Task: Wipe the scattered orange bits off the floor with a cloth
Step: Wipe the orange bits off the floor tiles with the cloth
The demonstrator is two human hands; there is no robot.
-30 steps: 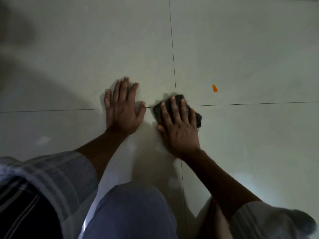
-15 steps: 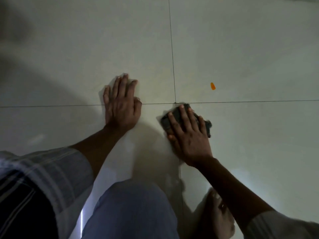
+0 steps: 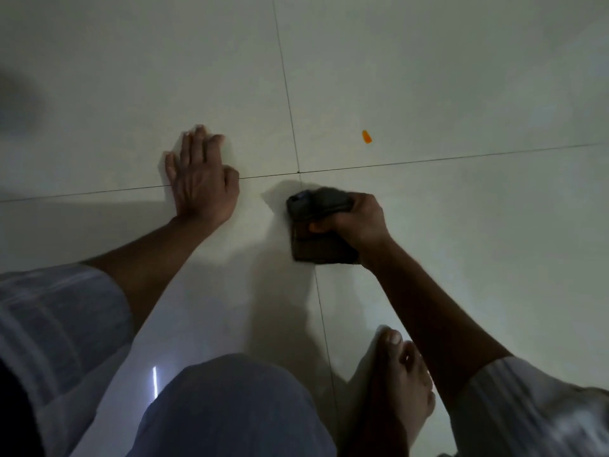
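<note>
A dark folded cloth (image 3: 316, 232) is gripped in my right hand (image 3: 357, 222), just below the crossing of the tile joints, with its upper edge lifted off the floor. One small orange bit (image 3: 366, 136) lies on the pale tile beyond the joint, up and to the right of the cloth and apart from it. My left hand (image 3: 201, 179) rests flat on the floor to the left, fingers spread, across the horizontal joint.
Pale glossy floor tiles (image 3: 461, 77) with thin dark joints fill the view. My bent knee (image 3: 230, 407) in blue cloth sits at the bottom centre, and my bare foot (image 3: 395, 384) rests on the floor at the lower right.
My right hand has dragged the cloth back toward me and to the right, then closed around it, lifting its edge. The left hand stays planted. The orange bit has not moved.
</note>
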